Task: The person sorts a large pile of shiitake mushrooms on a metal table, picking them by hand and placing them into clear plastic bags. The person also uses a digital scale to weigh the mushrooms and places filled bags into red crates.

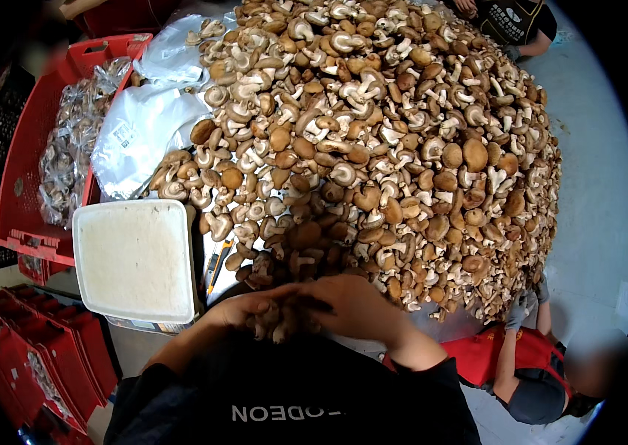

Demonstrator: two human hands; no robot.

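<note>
A small bunch of shiitake mushrooms [276,322] is gathered between my hands, close against my dark shirt. My left hand [244,308] curls around the bunch from the left, stems pointing towards me. From the right, my right hand [350,306] cups over the same bunch, its fingertips partly hidden. Just beyond them rises a large heap of loose shiitake mushrooms [403,156], brown caps and pale stems mixed. An orange and black utility knife [218,267] lies on the table surface left of the nearest mushrooms.
At left stands a weighing scale with a cream platform [134,261]. Clear plastic bags [141,130] lie behind it. A red crate [19,189] holds bagged mushrooms; more red crates [47,356] stack below. Gloved co-worker's hands [522,308] work at the right; another person [514,25] is at the far side.
</note>
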